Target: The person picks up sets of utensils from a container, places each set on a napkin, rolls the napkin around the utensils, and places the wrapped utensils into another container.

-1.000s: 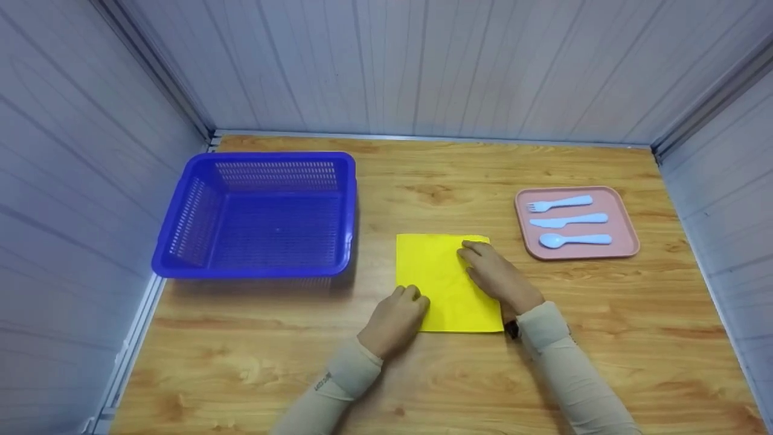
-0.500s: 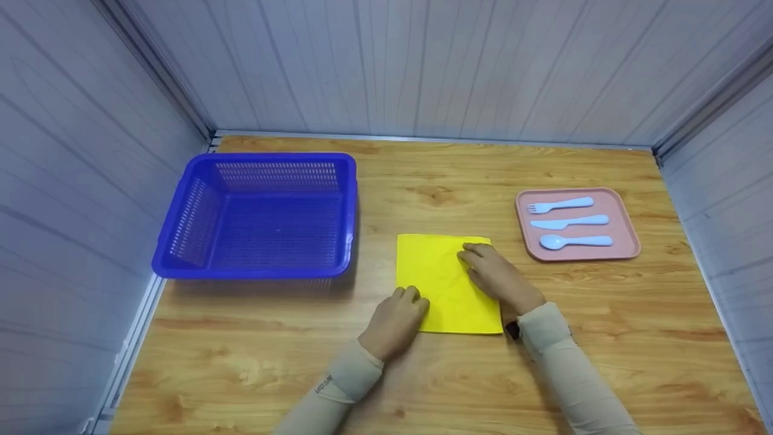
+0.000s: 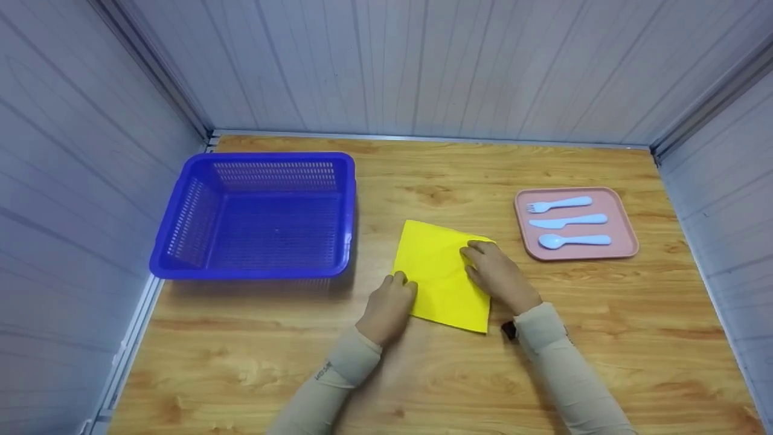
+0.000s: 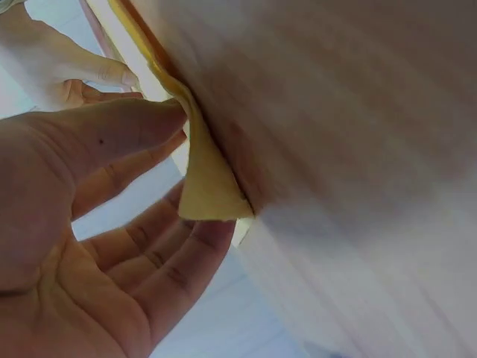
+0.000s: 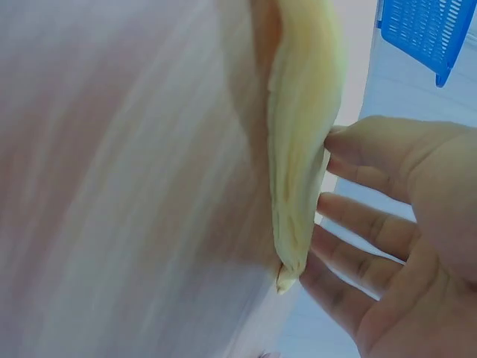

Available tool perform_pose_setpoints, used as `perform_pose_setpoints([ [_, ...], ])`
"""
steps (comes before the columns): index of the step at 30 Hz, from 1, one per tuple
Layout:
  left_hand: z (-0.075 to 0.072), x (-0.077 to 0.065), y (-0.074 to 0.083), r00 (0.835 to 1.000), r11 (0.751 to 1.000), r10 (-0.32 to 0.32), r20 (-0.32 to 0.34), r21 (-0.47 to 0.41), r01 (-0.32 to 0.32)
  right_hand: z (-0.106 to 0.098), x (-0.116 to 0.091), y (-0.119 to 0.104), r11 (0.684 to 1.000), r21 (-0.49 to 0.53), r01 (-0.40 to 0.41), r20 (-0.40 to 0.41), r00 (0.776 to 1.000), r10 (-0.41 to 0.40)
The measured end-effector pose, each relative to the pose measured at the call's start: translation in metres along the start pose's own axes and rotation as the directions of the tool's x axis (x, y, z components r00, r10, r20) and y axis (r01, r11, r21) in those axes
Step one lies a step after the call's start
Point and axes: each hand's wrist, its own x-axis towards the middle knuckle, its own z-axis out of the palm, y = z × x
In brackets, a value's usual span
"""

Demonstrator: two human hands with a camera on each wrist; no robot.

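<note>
A folded yellow cloth point(image 3: 444, 281) lies slightly turned on the wooden table between both hands. At its near left edge, my left hand point(image 3: 386, 307) pinches the cloth; in the left wrist view, thumb and fingers close on the edge, and a loose corner of cloth point(image 4: 212, 186) hangs past them. My right hand point(image 3: 500, 272) rests on the right part of the cloth, its fingers spread over the top. From the right wrist view, those fairly straight fingers point(image 5: 365, 224) touch the side of the layered cloth point(image 5: 302, 149).
A blue plastic basket point(image 3: 350, 241) with slotted walls stands at the left. On the right, a pink tray point(image 3: 622, 229) holds a light blue fork point(image 3: 558, 205), knife point(image 3: 567, 221) and spoon point(image 3: 574, 240). Pale panel walls point(image 3: 392, 66) enclose the table's back and sides.
The yellow cloth has turned clockwise on the table, its near edge now slanting. My left hand has shifted a little forward and left with it; the right hand has barely moved.
</note>
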Motion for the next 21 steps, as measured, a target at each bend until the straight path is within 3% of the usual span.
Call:
perform_pose_setpoints([
  [5,0.0,0.009,0.001,0.997,0.997,-0.073,0.003,0.001,0.073,0.0,0.004,-0.001,0.999,-0.02,-0.037,-0.008,0.999,0.037],
  [12,0.001,0.022,0.004,0.982,0.987,-0.154,0.109,0.057,0.148,0.001,0.007,-0.004,0.994,-0.014,-0.109,0.008,0.994,0.109],
  [21,-0.004,0.038,-0.004,0.956,0.988,-0.155,0.25,0.037,0.151,-0.001,0.009,-0.007,0.987,-0.005,-0.163,-0.008,0.987,0.163],
])
